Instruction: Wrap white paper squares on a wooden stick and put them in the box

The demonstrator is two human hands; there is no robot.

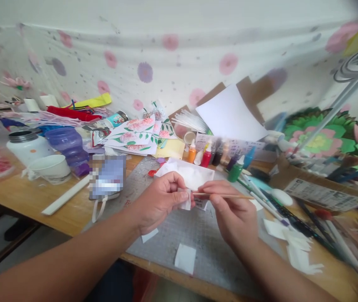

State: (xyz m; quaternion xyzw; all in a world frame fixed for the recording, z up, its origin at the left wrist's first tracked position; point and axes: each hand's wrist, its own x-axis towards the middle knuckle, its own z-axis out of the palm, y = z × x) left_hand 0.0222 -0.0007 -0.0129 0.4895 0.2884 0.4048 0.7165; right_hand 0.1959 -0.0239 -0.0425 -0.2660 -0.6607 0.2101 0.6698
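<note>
Between the thumb and fingers of my left hand [166, 197] is a small white piece of paper [185, 200]. My right hand [233, 209] pinches a thin wooden stick [226, 196], whose left end meets the paper at my left fingertips. Whether the paper is wrapped round the stick cannot be made out. Just behind both hands stands a shallow white box [194, 173] with white material inside. Below my hands, a loose white paper square [185, 259] lies on the grey cutting mat [156, 256] near the table's front edge.
Small paint bottles, among them a red one [206, 155] and a green one [236, 168], stand behind the box. A cardboard box [320, 184] of tools is at the right. Left are a purple jar [67, 144], a white cup [49, 167] and a white bar [67, 195].
</note>
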